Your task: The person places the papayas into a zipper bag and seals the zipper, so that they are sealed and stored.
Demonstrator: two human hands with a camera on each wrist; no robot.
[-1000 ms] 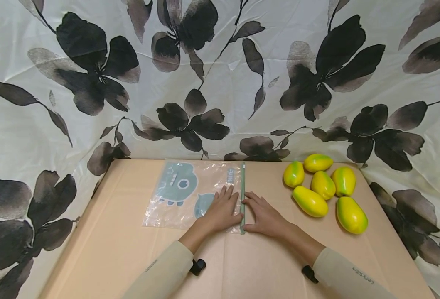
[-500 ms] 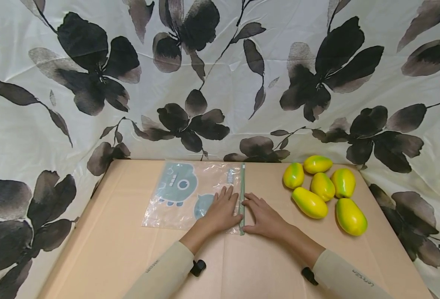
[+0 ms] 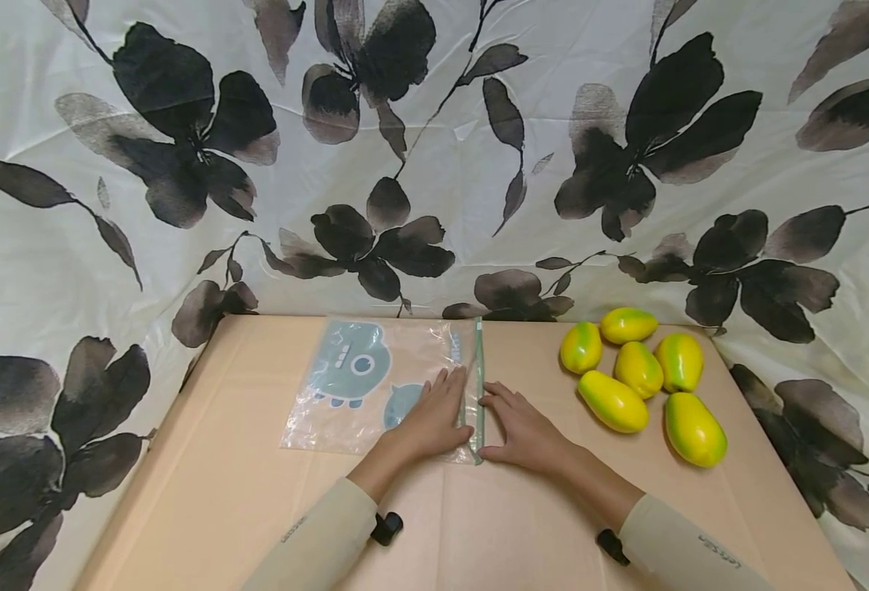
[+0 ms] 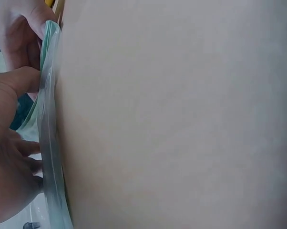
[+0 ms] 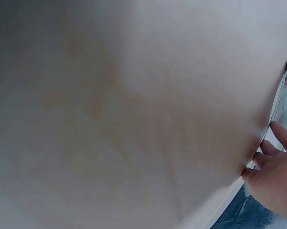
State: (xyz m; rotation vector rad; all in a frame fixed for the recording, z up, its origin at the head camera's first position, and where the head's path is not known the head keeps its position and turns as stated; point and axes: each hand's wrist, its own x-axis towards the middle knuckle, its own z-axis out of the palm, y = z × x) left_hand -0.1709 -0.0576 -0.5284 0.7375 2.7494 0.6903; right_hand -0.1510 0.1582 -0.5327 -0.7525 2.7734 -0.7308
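Note:
A clear zip bag [image 3: 356, 414] printed with blue-grey cartoon monsters lies flat at the table's back middle. Its mouth, edged by a green zip strip [image 3: 478, 353], faces right. My left hand [image 3: 434, 419] rests on the bag beside the mouth, fingers straight. My right hand [image 3: 523, 427] touches the strip from the right with fingertips and thumb, fingers slightly bent. Two green lines now show at the mouth, a narrow band of clear film between them. In the left wrist view, the strip [image 4: 48, 114] runs along the left thumb and fingertips.
Several yellow-green mangoes [image 3: 637, 368] lie grouped at the table's back right. The tan table [image 3: 242, 509] meets a white cloth [image 3: 478, 180] with dark flowers behind it and at both sides. A black wrist camera [image 3: 387, 528] sits on the left sleeve.
My left hand has slid slightly left, drawing the bag's upper layer with it, so the green edges have parted. My right hand and the mangoes stay in place.

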